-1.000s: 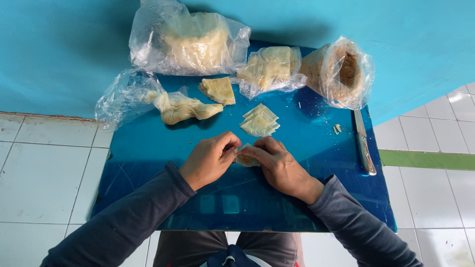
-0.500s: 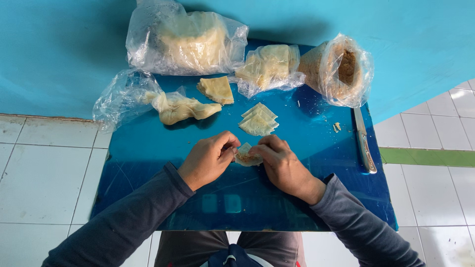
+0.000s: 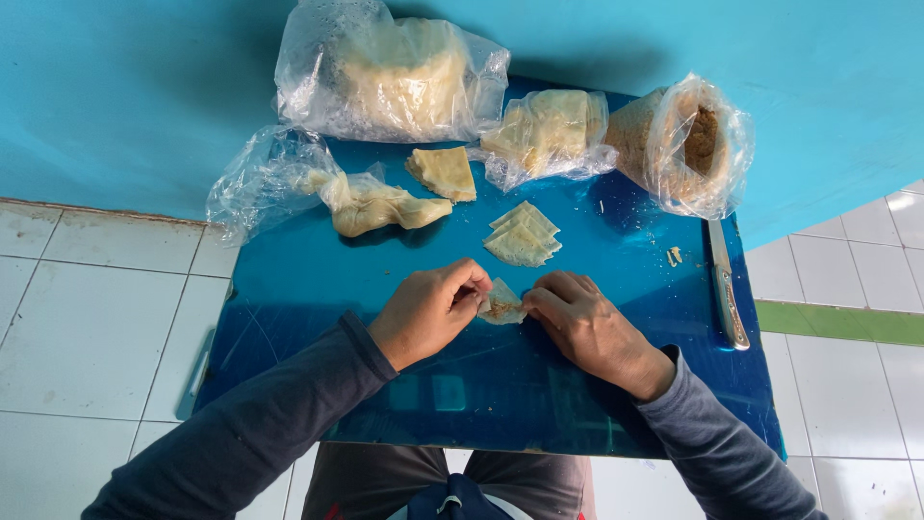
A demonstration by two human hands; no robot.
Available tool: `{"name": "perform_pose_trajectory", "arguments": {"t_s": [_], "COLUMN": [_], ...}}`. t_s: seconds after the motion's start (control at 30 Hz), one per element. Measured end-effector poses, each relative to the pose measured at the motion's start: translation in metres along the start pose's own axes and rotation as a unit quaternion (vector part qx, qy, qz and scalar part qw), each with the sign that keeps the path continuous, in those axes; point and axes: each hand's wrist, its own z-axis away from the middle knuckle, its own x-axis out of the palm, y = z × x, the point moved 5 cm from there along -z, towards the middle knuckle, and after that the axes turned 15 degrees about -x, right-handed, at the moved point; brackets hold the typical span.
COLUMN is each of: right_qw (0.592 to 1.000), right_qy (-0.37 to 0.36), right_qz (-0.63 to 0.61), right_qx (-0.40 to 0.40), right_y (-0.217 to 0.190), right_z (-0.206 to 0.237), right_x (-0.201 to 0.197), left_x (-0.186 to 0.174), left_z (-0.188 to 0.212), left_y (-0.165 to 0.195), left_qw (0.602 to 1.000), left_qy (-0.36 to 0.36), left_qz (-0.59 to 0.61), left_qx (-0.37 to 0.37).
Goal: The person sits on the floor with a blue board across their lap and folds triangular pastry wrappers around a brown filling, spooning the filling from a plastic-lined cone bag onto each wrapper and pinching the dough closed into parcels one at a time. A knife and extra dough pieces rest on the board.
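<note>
small pale folded dough wrapper point(image 3: 502, 304) at frame centre, tip pointing up, pinched by left hand point(image 3: 430, 310) and right hand point(image 3: 589, 327) fingers closed on it, over blue desk point(image 3: 318, 279)

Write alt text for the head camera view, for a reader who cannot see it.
Seen from above, a person's left hand and right hand pinch a small filled dough wrapper between them over a blue table. Beyond lie a stack of folded wrappers, several plastic bags of dough sheets, a bag of brown filling, and a knife at the right edge.

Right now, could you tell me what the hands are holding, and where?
Both the left hand and right hand pinch one small folded wrapper by its opposite side edges.
</note>
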Motion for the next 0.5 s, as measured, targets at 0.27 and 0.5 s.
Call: {"name": "perform_pose_trajectory", "arguments": {"t_s": [0.27,0.5], "right_qw": [0.995,0.988], "right_qy": [0.062,0.099], "right_qz": [-0.057,-0.107], "right_qx": [0.045,0.044], "right_y": [-0.003,-0.005], "right_z": [0.002,-0.002], "right_x": [0.003,0.012], "left_x": [0.003,0.005], "left_z": [-0.001,0.001], "left_y": [-0.002,0.001], "left_qw": [1.000,1.000], "left_qy": [-0.024,-0.016], "left_qz": [0.001,0.020], "left_qx": [-0.002,0.011]}}
